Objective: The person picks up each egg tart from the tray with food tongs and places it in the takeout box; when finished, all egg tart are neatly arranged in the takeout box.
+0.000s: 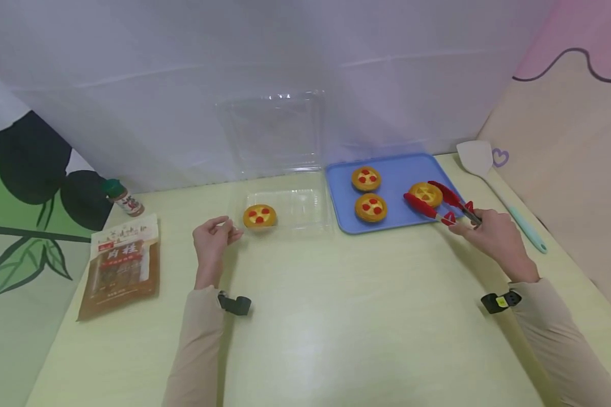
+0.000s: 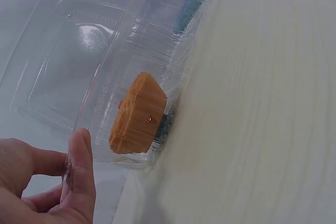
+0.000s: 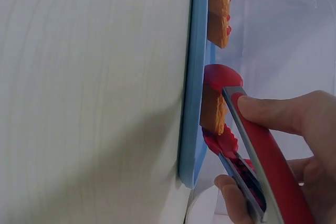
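- The pale desk (image 1: 326, 316) carries everything, with the work set along its far side.
- A clear plastic container (image 1: 302, 209) stands at the far edge, its lid raised upright behind the base.
- A blue tray (image 1: 397, 169) lies just to the right of the container.
- A brown packet (image 1: 119, 268) with printed characters lies flat at the left, well apart from the tray.
- A spatula (image 1: 477, 158) with a pale blade and a mint handle lies at the right, beyond the right hand.
- Red-tipped tongs (image 3: 273, 166) reach over the tray's near right part, their heads on either side of a tart.
- The right hand (image 1: 501, 237) grips the tongs, thumb on one arm, fingers on the other; it is over the desk, just outside the tray.
- The left hand (image 1: 214, 240) pinches the container's rim near its front left corner.
- A green-capped jar (image 1: 127, 200) leans tilted at the back left, behind the packet.
- The tart between the tongs (image 1: 426, 193) is on the tray, ahead and left of the right hand.
- Two more tarts (image 1: 371, 207) sit one behind the other on the tray's left side.
- A single tart (image 1: 259, 216) sits in the container's front left part, just beside the left hand.
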A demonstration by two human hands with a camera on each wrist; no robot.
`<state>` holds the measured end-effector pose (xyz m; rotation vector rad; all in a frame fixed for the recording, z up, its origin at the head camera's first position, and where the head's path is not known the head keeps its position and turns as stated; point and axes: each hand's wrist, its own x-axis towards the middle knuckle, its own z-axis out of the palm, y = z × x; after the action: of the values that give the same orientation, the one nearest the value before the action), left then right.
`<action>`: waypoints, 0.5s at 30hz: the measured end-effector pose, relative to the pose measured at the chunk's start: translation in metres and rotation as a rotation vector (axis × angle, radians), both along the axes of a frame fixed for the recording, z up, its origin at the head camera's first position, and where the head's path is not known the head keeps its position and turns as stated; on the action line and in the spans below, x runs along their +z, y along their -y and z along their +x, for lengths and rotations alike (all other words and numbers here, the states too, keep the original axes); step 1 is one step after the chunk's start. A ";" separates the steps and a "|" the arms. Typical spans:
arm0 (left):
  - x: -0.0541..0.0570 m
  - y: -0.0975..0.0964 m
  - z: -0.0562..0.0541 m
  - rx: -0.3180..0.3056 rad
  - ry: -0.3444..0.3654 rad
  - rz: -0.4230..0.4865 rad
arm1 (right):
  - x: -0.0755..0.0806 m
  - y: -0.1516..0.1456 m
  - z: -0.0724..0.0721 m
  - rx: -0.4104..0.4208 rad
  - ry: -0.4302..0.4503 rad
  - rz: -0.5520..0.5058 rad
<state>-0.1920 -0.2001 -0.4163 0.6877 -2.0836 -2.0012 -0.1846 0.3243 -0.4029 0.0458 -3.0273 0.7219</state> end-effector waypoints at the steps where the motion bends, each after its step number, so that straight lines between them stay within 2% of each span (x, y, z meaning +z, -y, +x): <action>1: 0.000 0.000 0.000 0.000 0.003 -0.003 | 0.000 0.000 0.000 0.001 -0.004 0.005; 8: 0.000 0.000 0.000 0.008 0.008 -0.002 | 0.000 0.001 0.001 0.010 -0.037 0.005; 15: 0.000 0.001 -0.001 0.010 -0.007 0.029 | 0.007 0.009 0.003 0.030 -0.054 -0.031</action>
<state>-0.1929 -0.2008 -0.4160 0.6945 -2.0468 -2.0297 -0.1814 0.3157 -0.3954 0.1075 -2.9700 0.7570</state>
